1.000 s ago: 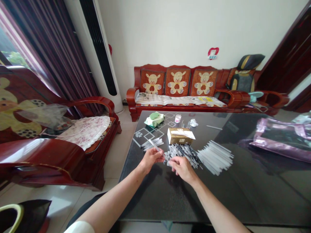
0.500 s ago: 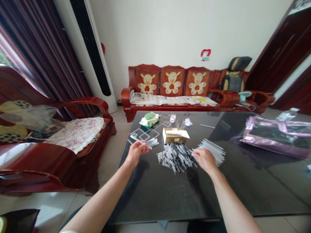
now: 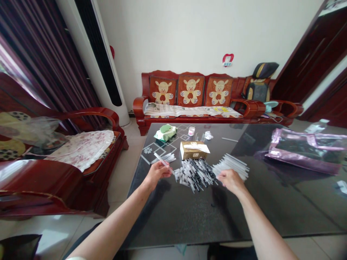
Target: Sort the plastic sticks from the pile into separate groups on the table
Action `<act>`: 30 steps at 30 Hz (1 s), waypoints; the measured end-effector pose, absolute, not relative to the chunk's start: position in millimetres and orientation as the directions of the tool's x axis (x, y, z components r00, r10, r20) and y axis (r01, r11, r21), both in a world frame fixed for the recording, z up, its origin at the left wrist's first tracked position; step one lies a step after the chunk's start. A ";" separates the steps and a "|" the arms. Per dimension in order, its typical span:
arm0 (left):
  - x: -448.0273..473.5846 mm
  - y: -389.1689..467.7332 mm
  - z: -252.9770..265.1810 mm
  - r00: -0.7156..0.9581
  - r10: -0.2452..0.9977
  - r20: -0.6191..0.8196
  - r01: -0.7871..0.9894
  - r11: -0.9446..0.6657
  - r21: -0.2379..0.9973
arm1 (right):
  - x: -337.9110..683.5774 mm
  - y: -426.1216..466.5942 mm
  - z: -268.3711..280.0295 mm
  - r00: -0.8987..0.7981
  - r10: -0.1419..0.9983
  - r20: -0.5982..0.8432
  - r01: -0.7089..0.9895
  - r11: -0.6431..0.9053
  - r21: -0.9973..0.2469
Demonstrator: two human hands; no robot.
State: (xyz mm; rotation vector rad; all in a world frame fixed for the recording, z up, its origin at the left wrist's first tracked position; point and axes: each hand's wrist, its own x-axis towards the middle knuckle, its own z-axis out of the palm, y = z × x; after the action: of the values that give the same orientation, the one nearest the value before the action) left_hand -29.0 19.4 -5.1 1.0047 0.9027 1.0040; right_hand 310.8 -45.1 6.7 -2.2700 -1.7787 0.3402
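Observation:
My left hand (image 3: 159, 170) is closed on a slim white pen-like tube (image 3: 161, 159), which slants up to the left from the fingers. Just behind it lies a small bunch of similar white tubes (image 3: 170, 157). In the middle of the dark table spreads a loose pile of short black and whitish pen parts (image 3: 195, 173). My right hand (image 3: 230, 178) has its fingers pinched together at the near edge of a stack of long translucent white tubes (image 3: 233, 164), beside the pile's right side. What sits between those fingertips is too small to make out.
A gold tissue box (image 3: 189, 153) stands behind the pile. Farther back are a green wipes pack (image 3: 166, 133), a small cup (image 3: 191, 130), crumpled tissue (image 3: 208, 135) and a lone tube (image 3: 230, 139). A purple-edged clear bag (image 3: 303, 153) lies at the right of the table (image 3: 184, 220).
My left hand has moved slightly right, toward the pile, and the tube in it has tilted more steeply. My right hand has shifted slightly right and nearer.

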 end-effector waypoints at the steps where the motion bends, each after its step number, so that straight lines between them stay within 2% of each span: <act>1: -28.3 19.1 -5.4 0.288 0.947 -0.142 -0.235 0.214 0.948 | 299.6 -44.7 6.8 0.217 0.976 -0.021 0.919 -0.211 -0.333; 4: -25.8 17.9 -5.3 0.299 0.942 -0.150 -0.228 0.223 0.948 | 275.7 -50.5 11.7 0.206 0.977 0.056 0.935 -0.180 -0.307; 5: -25.3 17.6 -4.6 0.300 0.941 -0.154 -0.223 0.226 0.948 | 272.0 -55.5 13.6 0.174 0.985 0.003 0.929 -0.163 -0.332; 7: -24.6 17.5 -2.5 0.299 0.941 -0.160 -0.215 0.230 0.949 | 268.8 -69.2 14.2 0.069 0.971 -0.229 0.885 -0.166 -0.435; 9: -24.6 17.7 -0.1 0.302 0.939 -0.163 -0.215 0.234 0.948 | 267.5 -84.4 8.2 -0.017 0.889 -0.458 0.839 -0.236 -0.490; 10: -24.8 17.7 0.8 0.305 0.938 -0.162 -0.217 0.234 0.948 | 266.7 -91.2 2.9 -0.026 0.850 -0.527 0.835 -0.271 -0.479; 12: -25.3 17.6 1.5 0.311 0.937 -0.159 -0.219 0.234 0.947 | 264.7 -100.9 -9.1 -0.013 0.827 -0.562 0.833 -0.302 -0.464; 16: -26.0 16.0 -1.0 0.330 0.932 -0.148 -0.214 0.227 0.950 | 260.9 -103.0 -21.1 -0.065 0.880 -0.470 0.802 -0.234 -0.550; 19: -23.7 13.0 -3.7 0.348 0.928 -0.133 -0.217 0.218 0.952 | 254.0 -89.9 -17.3 -0.101 0.936 -0.336 0.747 -0.152 -0.647; 22: -17.9 8.4 -5.3 0.374 0.916 -0.144 -0.210 0.234 0.949 | 239.8 -65.8 -14.1 0.031 0.982 -0.186 0.676 -0.157 -0.720; 26: -11.9 3.2 -6.4 0.412 0.895 -0.173 -0.190 0.270 0.944 | 223.1 -29.8 -14.5 0.225 0.973 0.040 0.752 -0.148 -0.643; 28: -11.6 2.0 -6.5 0.423 0.889 -0.176 -0.178 0.272 0.946 | 221.4 -18.2 -13.0 0.249 0.956 0.156 0.807 -0.116 -0.580; 30: -12.0 1.2 -6.0 0.420 0.889 -0.180 -0.170 0.272 0.947 | 222.9 -14.0 -9.8 0.252 0.945 0.206 0.803 -0.086 -0.590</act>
State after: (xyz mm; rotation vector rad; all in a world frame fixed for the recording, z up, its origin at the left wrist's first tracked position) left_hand -12.0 1.2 -6.0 1.0466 0.8527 0.8438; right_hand 222.9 -14.0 -9.8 -1.9218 -1.5858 0.3030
